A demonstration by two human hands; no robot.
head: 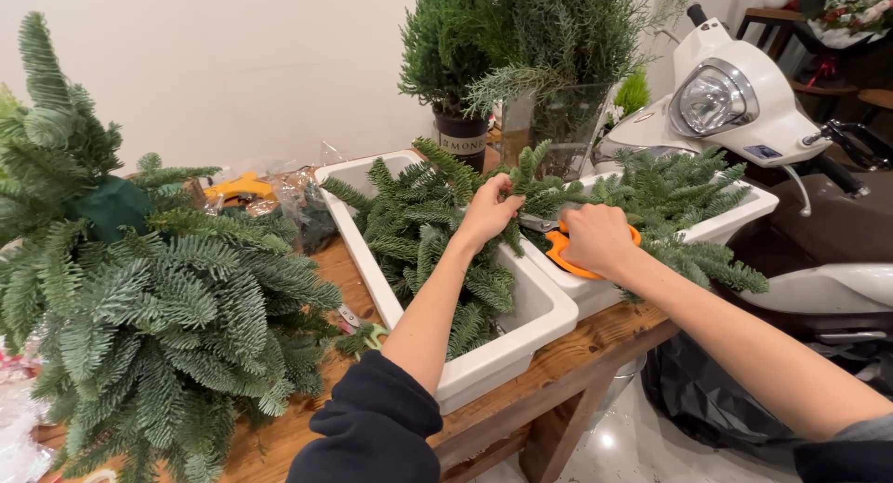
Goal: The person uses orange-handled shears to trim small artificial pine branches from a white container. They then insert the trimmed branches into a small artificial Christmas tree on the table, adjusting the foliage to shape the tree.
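- The left hand (487, 213) is pinching a fir sprig (539, 193) at its near end, fingers closed on the stem; the sprig is lying over the gap between the two white trays.
- The sprig's long axis is running roughly left to right, tip pointing away toward the right tray (744, 215).
- The right hand (595, 239) is wrapping around the orange handles of the scissors (562, 248), fingers curled shut on them; the blades are pointing left toward the sprig, just right of the left-hand pinch. I cannot tell whether the blades are apart or together: needles are hiding them.
- The right hand is the nearer to the cutting point; the left is holding just beside it.
- The left tray (521, 329) is glossy, rectangular and deep, and is holding short cut fir pieces; the right tray is holding longer ones.
- Needles are flat, stiff-looking, blue-green with paler undersides.
- A bushy fir arrangement (139, 297) is sitting on the wooden table (595, 334), well apart to the left.
- A white scooter (735, 101) is standing behind the right tray.
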